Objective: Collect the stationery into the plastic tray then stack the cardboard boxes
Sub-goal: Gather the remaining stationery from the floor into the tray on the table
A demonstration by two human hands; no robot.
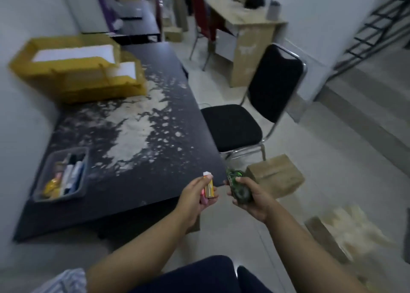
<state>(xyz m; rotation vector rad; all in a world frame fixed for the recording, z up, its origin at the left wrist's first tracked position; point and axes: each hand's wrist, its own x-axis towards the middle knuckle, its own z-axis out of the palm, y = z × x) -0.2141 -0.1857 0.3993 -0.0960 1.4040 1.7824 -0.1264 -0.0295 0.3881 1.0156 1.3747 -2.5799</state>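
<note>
Last stationery in hand, boxes not yet stacked.

Left hand (195, 200) grips a small orange box (209, 188), right hand (250, 200) a green tape dispenser (238, 187); the partly filled plastic tray (38, 196) sits left of them on the desk (137, 124), a cardboard box (275, 174) on the floor to their right.

Pale walls (26, 11) and light tiled floor (321, 159), dimly lit. Black table (133, 106) with worn, whitish patches against the left wall, black chrome-framed chair (250, 115) just beside it. Farther back, light wooden desk (244, 26) with red chair (200, 20); dark metal staircase (377, 26) at right.
</note>
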